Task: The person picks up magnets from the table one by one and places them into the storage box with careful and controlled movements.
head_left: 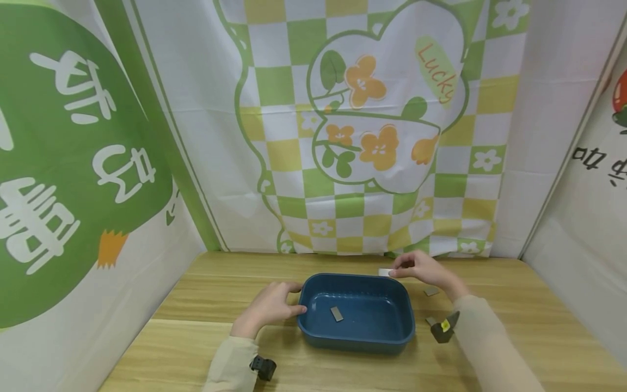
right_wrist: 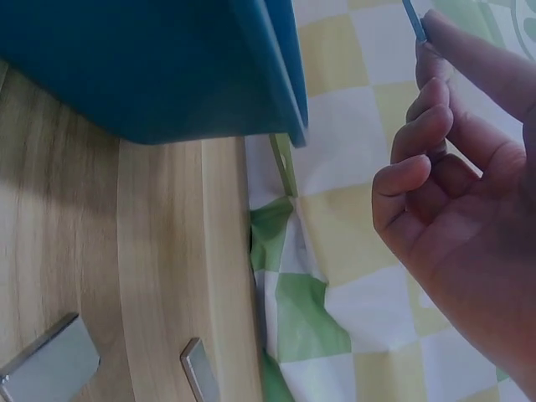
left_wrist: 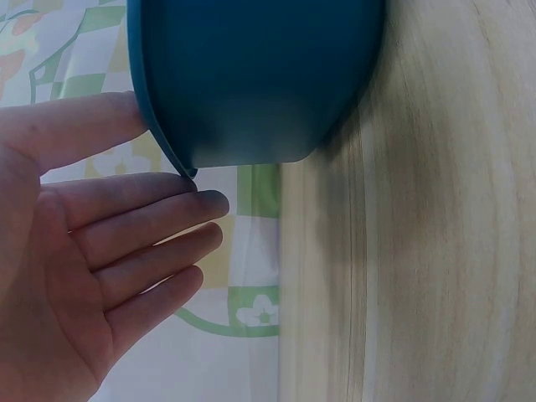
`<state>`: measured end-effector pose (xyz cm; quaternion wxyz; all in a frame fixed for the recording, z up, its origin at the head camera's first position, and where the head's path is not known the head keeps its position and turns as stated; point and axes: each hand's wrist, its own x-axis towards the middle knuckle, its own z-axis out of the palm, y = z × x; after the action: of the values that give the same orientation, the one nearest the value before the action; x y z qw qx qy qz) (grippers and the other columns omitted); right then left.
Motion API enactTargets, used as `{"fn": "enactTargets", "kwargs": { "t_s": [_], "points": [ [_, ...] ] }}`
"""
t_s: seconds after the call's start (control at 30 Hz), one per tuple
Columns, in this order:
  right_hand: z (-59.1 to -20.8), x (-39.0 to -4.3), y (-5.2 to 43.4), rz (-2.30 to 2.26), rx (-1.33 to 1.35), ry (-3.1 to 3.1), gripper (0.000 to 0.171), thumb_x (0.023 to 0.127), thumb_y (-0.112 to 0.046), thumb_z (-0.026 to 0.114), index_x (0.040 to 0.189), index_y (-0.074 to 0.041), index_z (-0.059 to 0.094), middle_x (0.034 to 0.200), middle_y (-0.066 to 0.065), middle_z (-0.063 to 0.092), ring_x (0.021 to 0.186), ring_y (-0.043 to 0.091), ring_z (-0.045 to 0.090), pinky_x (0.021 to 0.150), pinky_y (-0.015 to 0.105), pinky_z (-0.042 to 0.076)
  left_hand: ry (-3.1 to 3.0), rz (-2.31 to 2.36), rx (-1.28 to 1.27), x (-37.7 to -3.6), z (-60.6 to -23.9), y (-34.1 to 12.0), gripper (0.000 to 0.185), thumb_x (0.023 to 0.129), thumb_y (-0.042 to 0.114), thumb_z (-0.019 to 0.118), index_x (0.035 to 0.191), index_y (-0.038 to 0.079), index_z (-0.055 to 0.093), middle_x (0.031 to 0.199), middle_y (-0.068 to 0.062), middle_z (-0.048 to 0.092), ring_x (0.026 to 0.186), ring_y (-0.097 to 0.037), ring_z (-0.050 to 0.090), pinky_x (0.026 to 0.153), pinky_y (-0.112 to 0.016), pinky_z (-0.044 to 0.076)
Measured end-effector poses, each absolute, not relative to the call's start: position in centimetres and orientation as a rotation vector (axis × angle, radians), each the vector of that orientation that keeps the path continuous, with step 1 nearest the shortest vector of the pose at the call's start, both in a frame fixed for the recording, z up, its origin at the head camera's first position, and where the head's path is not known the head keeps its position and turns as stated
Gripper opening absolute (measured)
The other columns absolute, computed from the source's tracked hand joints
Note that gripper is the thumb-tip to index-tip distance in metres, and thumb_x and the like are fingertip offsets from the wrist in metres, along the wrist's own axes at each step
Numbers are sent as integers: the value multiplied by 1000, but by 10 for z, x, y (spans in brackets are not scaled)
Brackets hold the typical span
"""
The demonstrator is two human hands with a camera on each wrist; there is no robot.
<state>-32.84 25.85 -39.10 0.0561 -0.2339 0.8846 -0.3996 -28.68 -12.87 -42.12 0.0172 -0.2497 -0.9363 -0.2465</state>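
A dark blue rectangular basin (head_left: 372, 321) stands on the wooden table, with one small grey flat rectangular piece (head_left: 336, 314) lying inside. My left hand (head_left: 268, 307) is at the basin's left end, thumb and index finger touching the rim. Its fingers (left_wrist: 159, 226) are nearly straight in the left wrist view. Over the basin's far right rim, my right hand (head_left: 421, 270) pinches a thin flat rectangular piece (head_left: 384, 272) between thumb and index finger. Only that piece's thin edge (right_wrist: 414, 18) shows in the right wrist view; the other fingers curl loosely below.
Right of the basin, one grey flat piece (head_left: 431, 291) lies on the table below the right hand. Another grey piece (head_left: 430, 321) lies nearer, partly hidden by the black wrist device (head_left: 443, 329). Behind the table hangs a green-and-yellow checked cloth (head_left: 352, 218).
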Motion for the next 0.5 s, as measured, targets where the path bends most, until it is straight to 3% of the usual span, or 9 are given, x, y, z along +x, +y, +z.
{"fn": "enactTargets", "kwargs": {
  "t_s": [0.23,0.5],
  "points": [
    [-391,-332,252,-1177,-725,2688,21,86,-30,68,92,-10,70,86,2,67,75,13,55,68,28,47,-2908,-771,-777,-287,-421,-129,52,81,33,73,124,5,62,123,-13,64,115,-34,59,95,-51,48],
    [-393,-337,244,-1189,-768,2642,21,86,-29,69,92,-8,70,87,2,68,80,16,59,76,39,51,-2900,-758,-779,-288,-422,-129,53,81,33,73,124,4,62,123,-13,64,114,-34,60,95,-51,48]
  ]
}}
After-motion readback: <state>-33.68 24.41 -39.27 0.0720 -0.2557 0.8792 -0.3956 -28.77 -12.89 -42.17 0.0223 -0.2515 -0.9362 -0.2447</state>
